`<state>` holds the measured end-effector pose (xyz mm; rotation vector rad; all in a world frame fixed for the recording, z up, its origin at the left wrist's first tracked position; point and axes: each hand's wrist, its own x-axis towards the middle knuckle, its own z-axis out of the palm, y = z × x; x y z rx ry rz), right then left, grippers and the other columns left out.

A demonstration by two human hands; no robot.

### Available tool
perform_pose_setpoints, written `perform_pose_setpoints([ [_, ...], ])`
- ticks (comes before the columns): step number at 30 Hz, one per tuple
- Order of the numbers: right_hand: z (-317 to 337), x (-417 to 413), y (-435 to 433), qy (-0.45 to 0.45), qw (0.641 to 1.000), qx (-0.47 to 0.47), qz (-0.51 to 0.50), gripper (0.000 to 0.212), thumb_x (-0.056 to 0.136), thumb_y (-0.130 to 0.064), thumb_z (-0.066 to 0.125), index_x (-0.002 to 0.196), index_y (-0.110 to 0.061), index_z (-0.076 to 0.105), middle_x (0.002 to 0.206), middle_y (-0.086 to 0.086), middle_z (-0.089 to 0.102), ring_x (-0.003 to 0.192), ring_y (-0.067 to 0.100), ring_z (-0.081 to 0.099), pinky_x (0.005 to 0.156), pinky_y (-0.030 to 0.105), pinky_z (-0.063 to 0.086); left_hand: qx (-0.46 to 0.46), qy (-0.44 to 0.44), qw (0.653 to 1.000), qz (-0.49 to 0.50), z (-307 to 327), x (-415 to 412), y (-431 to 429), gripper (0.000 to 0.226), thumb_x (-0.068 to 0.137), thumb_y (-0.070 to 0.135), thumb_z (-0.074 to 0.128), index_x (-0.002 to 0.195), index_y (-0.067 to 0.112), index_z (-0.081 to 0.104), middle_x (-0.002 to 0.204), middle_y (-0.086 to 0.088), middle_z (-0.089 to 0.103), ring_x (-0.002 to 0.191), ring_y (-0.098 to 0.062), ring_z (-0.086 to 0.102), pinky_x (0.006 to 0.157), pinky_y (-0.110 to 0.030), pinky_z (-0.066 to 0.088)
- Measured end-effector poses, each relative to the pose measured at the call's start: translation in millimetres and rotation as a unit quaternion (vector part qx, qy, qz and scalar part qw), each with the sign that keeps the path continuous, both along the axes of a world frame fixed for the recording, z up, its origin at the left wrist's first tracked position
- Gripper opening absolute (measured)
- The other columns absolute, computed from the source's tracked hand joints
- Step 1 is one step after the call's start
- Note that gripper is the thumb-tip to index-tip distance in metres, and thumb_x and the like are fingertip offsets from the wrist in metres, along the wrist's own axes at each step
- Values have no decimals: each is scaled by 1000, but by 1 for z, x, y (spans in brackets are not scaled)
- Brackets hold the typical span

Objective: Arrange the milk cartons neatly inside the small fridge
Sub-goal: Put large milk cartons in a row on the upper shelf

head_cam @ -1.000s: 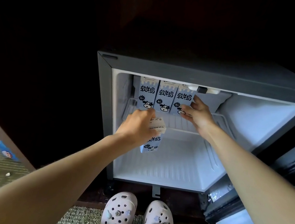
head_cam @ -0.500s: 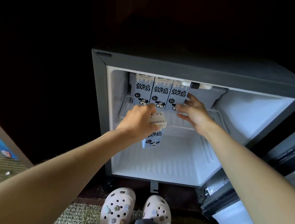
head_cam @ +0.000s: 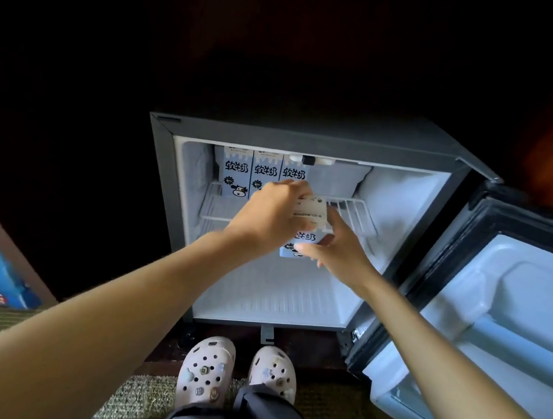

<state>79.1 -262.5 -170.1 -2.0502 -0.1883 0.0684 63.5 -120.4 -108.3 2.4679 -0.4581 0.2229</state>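
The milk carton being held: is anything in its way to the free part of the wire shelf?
Nothing visible does. The held carton is in front of the wire shelf, whose part right of the three standing cartons is bare.

Left hand (head_cam: 267, 217) and right hand (head_cam: 340, 256) around a milk carton (head_cam: 310, 211) before three shelved cartons (head_cam: 265, 172)
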Motion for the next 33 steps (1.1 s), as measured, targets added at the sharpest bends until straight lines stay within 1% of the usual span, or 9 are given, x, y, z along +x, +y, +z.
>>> perform_pose_setpoints([
  [2,6,3,-4,-13,1000,-13,-16,44,76,-8,69,109,-31,51,97,-7,62,60,14,54,51,19,48,10,-20,999,-28,1,-1,-7,34,83,8,64,116,8,58,111,-8,61,97,-26,59,78,-31,48],
  [4,8,6,-7,-33,998,-1,-47,40,76,-6,69,105,-27,52,86,-6,61,60,12,55,52,16,50,2,-37,999,-38,1,1,-13,37,84,7,63,121,8,56,116,-10,59,101,-27,57,80,-32,48],
  [8,3,23,-20,-49,993,40,-103,41,79,-2,66,117,-11,52,105,4,62,83,26,62,69,34,56,22,-25,999,-13,-11,11,-19,56,88,-3,51,141,11,36,138,-10,44,118,-30,50,93,-39,47],
  [11,-6,40,-29,-37,988,79,-125,48,79,-3,70,122,-13,50,113,4,63,100,25,62,87,43,53,67,26,997,9,-32,23,-15,58,87,-11,41,141,9,34,140,-10,40,123,-30,46,97,-41,45],
  [15,-7,67,-28,-12,982,130,-138,46,81,1,67,121,-11,48,113,8,61,91,21,62,69,26,56,66,70,995,40,-51,43,-9,49,89,-11,38,134,6,45,134,-12,47,122,-28,48,101,-40,44],
  [18,-7,87,-28,2,983,107,-146,43,82,-3,67,120,-7,47,117,9,60,96,24,62,67,24,55,59,79,993,59,-57,58,-11,37,87,-12,38,120,-2,53,126,-16,52,113,-31,53,96,-41,48],
  [22,-7,105,-26,18,983,120,-141,41,82,-2,66,119,-6,48,114,9,59,90,18,60,53,13,55,69,88,993,48,-63,76,-15,39,88,-14,38,122,-1,52,122,-17,55,109,-29,55,93,-37,50],
  [28,-9,120,-28,25,983,144,-113,46,86,0,60,128,-10,42,121,5,54,97,17,57,53,10,52,99,118,987,47,-71,93,-9,43,88,-11,38,128,2,48,129,-14,51,116,-27,51,96,-36,46],
  [33,-11,126,-36,62,979,180,-77,52,89,-1,56,136,-14,39,113,4,57,83,10,59,59,14,54,92,123,987,40,-70,97,-7,48,88,-13,33,130,4,46,131,-15,51,120,-28,50,97,-37,44],
])
